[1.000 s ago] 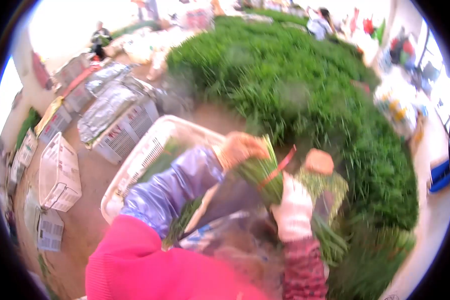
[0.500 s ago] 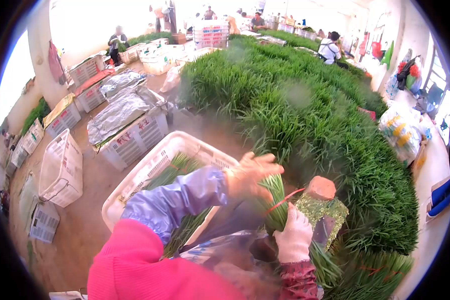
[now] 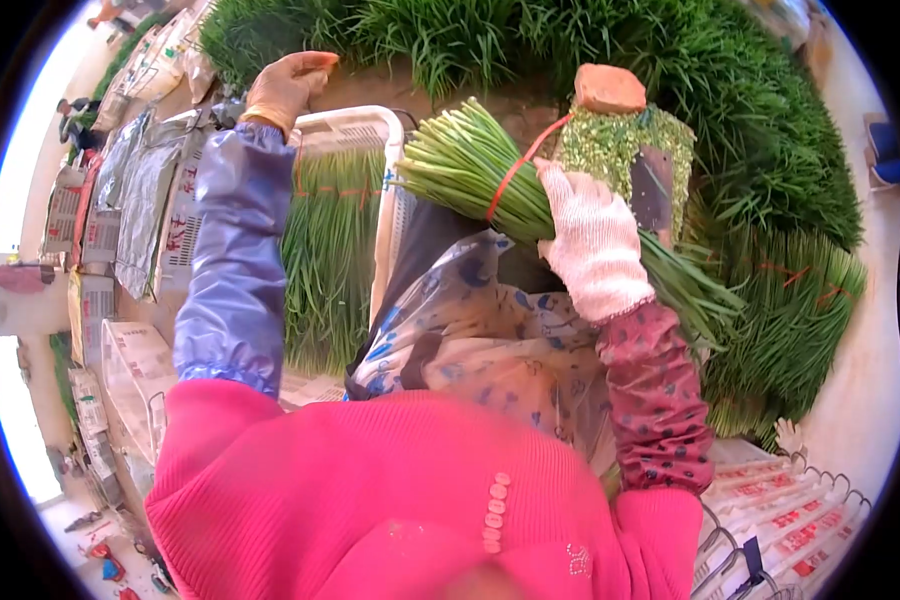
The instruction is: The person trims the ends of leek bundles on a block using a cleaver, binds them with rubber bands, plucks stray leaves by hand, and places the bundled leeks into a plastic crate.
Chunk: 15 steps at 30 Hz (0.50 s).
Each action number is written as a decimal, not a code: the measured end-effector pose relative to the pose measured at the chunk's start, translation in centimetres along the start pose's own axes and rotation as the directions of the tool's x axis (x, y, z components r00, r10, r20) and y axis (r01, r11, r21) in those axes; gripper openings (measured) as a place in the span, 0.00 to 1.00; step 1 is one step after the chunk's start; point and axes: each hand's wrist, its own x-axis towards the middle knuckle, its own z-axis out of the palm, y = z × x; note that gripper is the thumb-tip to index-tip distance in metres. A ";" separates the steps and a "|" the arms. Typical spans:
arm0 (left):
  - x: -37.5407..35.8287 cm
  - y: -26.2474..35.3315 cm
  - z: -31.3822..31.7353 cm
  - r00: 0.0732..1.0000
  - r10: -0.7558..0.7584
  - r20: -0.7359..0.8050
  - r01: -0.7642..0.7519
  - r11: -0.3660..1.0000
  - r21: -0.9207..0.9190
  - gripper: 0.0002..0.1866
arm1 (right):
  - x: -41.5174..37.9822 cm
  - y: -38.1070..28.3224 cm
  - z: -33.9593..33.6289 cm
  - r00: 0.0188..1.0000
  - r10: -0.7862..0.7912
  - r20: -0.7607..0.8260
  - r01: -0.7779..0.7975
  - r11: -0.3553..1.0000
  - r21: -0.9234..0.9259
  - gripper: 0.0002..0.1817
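My right hand (image 3: 595, 235), in a pale knit glove, is closed around a bunch of garlic chives (image 3: 480, 165). A red tie (image 3: 515, 180) circles the bunch, whose pale cut ends point up and left while the leaves trail off to the lower right. Away to the left, my left hand (image 3: 288, 88), in an orange-brown glove, is raised near the far end of a white plastic crate (image 3: 395, 190). Its fingers are extended and slightly bent, with nothing visible in them. Inside the crate lie tied chives (image 3: 330, 260).
A brick (image 3: 610, 90) rests on a board (image 3: 670, 150) covered in green scraps, just beyond my right hand. Loose chives (image 3: 780, 120) spread across the far and right side. Covered crates (image 3: 155, 200) stand on the left, and more white crates (image 3: 800, 510) at lower right.
My left hand has left the cut ends of the bunch and moved far left. My right hand still grips the chives, now tilted further left. The camera has tipped down.
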 end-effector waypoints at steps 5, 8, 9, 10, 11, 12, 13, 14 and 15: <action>-9.7 14.8 6.0 0.584 0.606 0.540 -0.780 0.237 0.579 0.66 | 2.5 0.5 -1.7 0.999 -0.045 0.009 0.042 0.972 0.230 0.42; -11.1 14.7 10.6 0.609 0.559 0.563 -0.792 0.388 0.472 0.79 | 5.8 -1.8 -5.6 0.978 -0.088 0.187 0.049 0.978 0.204 0.34; -11.1 14.2 10.9 0.626 0.584 0.518 -0.780 0.450 0.435 0.80 | 7.1 -3.1 -6.8 0.970 -0.125 0.208 0.075 0.970 0.231 0.34; -10.6 14.9 9.5 0.676 0.568 0.469 -0.728 0.614 0.305 0.79 | 8.5 -4.8 -8.1 0.958 -0.085 0.272 0.059 0.993 0.103 0.39; -10.0 14.7 9.1 0.736 0.499 0.458 -0.670 0.632 0.389 0.77 | 9.8 -6.6 -9.6 0.946 -0.035 0.321 0.049 0.998 -0.035 0.45; -9.4 14.4 8.6 0.790 0.425 0.442 -0.608 0.639 0.472 0.75 | 10.8 -8.5 -10.9 0.934 0.017 0.358 0.048 0.984 -0.174 0.50; -8.9 14.3 8.1 0.836 0.348 0.424 -0.543 0.634 0.551 0.73 | 11.4 -9.6 -11.2 0.939 -0.003 0.345 0.082 0.973 -0.215 0.48; -9.0 14.3 7.1 0.861 0.344 0.374 -0.504 0.681 0.532 0.69 | 11.4 -9.9 -11.1 0.946 -0.031 0.322 0.105 0.971 -0.214 0.47; -8.1 13.3 6.0 0.855 0.417 0.308 -0.518 0.715 0.470 0.64 | 11.5 -10.0 -10.9 0.953 -0.064 0.295 0.128 0.970 -0.206 0.45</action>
